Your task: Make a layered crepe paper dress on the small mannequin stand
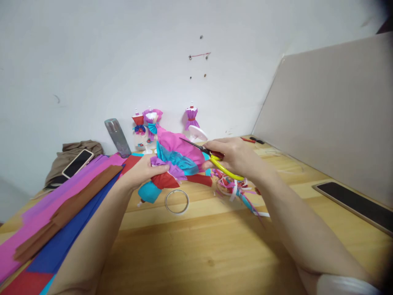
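Observation:
My left hand [145, 170] is closed around a small paper dress [179, 157] of pink, blue, purple and red crepe paper, held tilted above the table. Its turquoise top [150, 192] hangs toward me at the lower left. In my right hand [231, 153] is a pair of scissors [218, 160] with yellow handles and dark blades. The blades lie in front of the pink layer, pointing left; whether they touch the paper I cannot tell. A roll of tape [177, 201] rests on the table just below the dress.
Colored crepe paper sheets [69, 209] cover the left side. Paper scraps [235, 186] lie beneath my right hand. Small dressed mannequins [191, 116] stand by the wall. A grey bottle [117, 137], a phone [78, 163] on brown cloth [73, 148], and another phone [356, 205] are around.

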Demonstrator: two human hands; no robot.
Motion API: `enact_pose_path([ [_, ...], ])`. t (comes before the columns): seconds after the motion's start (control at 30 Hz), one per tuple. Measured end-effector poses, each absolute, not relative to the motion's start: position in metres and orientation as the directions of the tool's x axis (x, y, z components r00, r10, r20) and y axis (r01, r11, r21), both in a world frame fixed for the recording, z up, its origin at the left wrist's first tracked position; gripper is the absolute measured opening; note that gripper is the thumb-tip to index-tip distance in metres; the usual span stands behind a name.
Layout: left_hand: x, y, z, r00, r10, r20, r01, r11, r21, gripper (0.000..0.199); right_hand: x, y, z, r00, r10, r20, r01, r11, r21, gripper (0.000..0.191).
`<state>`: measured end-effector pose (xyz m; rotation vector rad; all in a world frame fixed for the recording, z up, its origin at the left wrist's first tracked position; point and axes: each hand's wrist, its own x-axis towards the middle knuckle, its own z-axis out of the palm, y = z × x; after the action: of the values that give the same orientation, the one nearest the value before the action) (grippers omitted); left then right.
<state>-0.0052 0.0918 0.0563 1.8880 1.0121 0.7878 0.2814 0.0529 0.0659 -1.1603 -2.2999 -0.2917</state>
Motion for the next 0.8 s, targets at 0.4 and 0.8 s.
enact_pose_path([
  [0.4, -0.007, 0.091, 0.057, 0.46, 0.876, 0.147, 0.354, -0.333, 0.874, 0.037, 0.278, 0.047, 0.071, -0.472, 0.696, 0.541, 0.801, 0.595, -0.067, 0.039],
  [0.8, -0.006, 0.091, 0.056, 0.431, 0.881, 0.193, 0.43, -0.389, 0.815, 0.029, 0.275, 0.042, 0.073, -0.482, 0.706, 0.519, 0.842, 0.538, 0.051, 0.056],
])
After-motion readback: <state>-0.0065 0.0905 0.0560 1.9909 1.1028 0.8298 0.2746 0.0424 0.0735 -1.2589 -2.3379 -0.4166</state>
